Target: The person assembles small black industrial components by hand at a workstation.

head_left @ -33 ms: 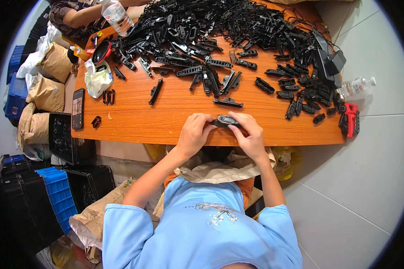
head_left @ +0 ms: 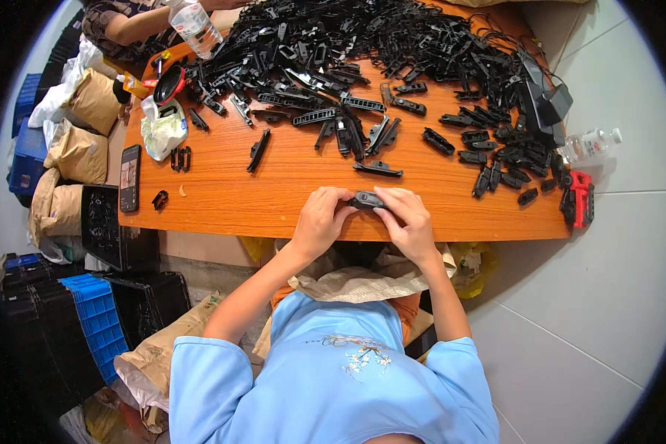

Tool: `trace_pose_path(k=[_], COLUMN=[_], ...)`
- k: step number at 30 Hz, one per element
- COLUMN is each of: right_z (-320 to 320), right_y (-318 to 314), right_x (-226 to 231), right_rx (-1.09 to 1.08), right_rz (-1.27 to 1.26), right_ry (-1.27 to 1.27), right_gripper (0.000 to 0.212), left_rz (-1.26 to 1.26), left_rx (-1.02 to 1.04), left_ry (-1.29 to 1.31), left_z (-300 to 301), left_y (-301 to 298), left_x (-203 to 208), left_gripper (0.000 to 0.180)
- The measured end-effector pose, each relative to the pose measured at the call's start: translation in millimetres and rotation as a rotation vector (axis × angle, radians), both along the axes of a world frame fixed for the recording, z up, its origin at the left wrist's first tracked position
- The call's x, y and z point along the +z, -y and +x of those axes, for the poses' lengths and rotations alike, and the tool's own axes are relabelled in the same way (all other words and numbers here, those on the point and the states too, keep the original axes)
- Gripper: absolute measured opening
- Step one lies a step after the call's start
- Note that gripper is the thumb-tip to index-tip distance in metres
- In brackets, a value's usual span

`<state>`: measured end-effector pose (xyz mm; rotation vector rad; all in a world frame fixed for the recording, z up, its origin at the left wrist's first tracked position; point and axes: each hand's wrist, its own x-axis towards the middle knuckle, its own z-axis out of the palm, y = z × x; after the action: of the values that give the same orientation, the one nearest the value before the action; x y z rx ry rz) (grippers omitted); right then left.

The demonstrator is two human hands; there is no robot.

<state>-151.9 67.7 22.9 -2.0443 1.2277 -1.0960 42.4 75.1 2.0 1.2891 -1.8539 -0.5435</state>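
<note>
Over the near edge of the table, I hold a small black plastic part between both hands. It is oblong, with a raised oval on its upper side. The fingertips of my left hand pinch its left end. My right hand grips the other end with thumb and fingers. Just beyond my hands lies a long, narrow black part. Another slim black part lies farther left. My fingers cover the ends of the held part.
A big heap of black plastic parts covers the far side. Shorter black parts cluster at right, by a red toy-like object. A phone and white bag sit at left. Someone's arm shows far left.
The black plastic part has shifted slightly left between my fingers, and my right fingertips have moved a little left with it.
</note>
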Motion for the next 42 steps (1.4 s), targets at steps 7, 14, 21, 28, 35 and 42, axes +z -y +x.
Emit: trace_pose_path(k=[7,14,21,28,35,42], right_z=[2,-3,-13,-41,-78,-51], right_y=[-4,-6,-15,-23,12,-4], right_x=[-11,-20,1,1,42,7], right_rx=[0.068,0.105,-0.382,-0.491,0.027,-0.027], right_rz=[-0.144,-0.173,0.007,0.056,-0.137,-0.092], right_ry=[-0.121,-0.122,0.066,-0.417,-0.822,-0.332], right_gripper=[0.034,0.032,0.032,0.022,0.044,0.044], left_rz=[0.08,-0.083,-0.005,-0.118,-0.09,-0.113], left_rx=[-0.113,-0.202,-0.113,-0.208,-0.195,-0.206], left_ry=[0.031,0.151,0.096,0.207,0.133,0.12], left_z=[5,-33,1,1,6,6], left_y=[5,34,15,14,14,15], left_x=[27,29,20,6,2,0], left_gripper=[0.031,0.029,0.04,0.033,0.026,0.027])
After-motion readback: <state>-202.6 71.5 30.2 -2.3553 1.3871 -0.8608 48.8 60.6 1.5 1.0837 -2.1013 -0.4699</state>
